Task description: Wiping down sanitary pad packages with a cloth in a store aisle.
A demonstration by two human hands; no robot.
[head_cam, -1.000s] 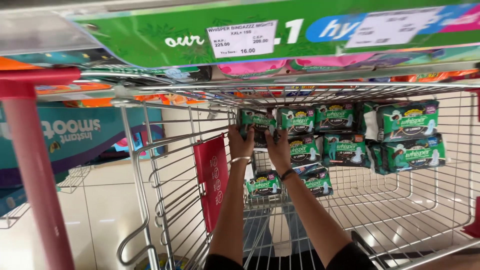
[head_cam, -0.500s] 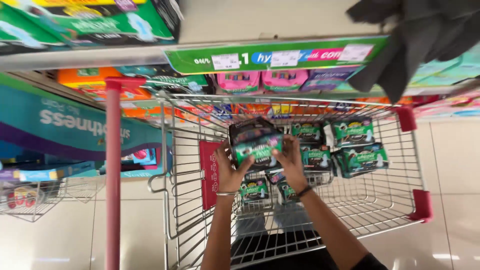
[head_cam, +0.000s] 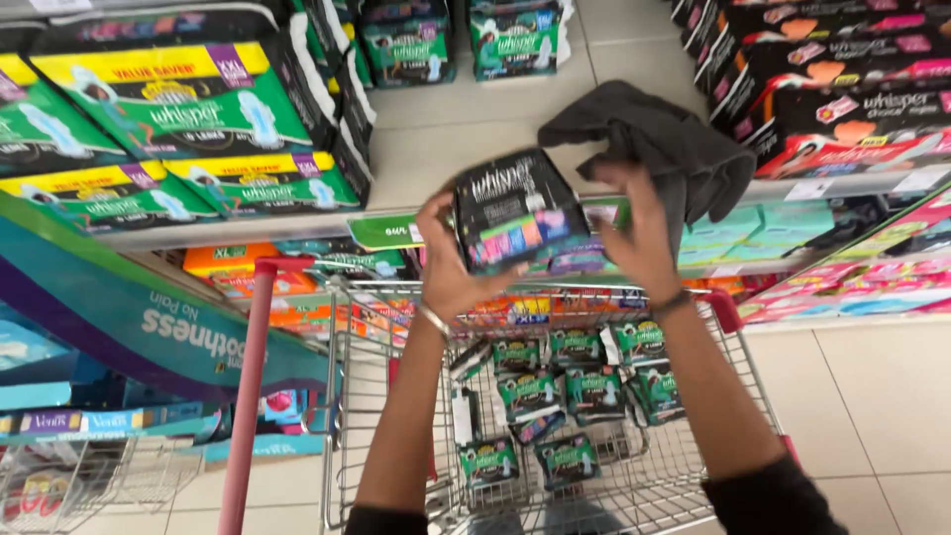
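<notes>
Both hands, left (head_cam: 451, 260) at nine o'clock, right (head_cam: 639, 238) at three, clasp a black pack (head_cam: 515, 210) steady above the cart (head_cam: 738, 327).

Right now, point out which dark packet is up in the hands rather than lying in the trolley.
The black packet gripped between both hands above the trolley; the green-labelled others lie inside it.

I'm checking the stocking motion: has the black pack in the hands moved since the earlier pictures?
Yes. The black pack, held between the left hand and right hand, has risen out of the cart toward the shelf.
</notes>
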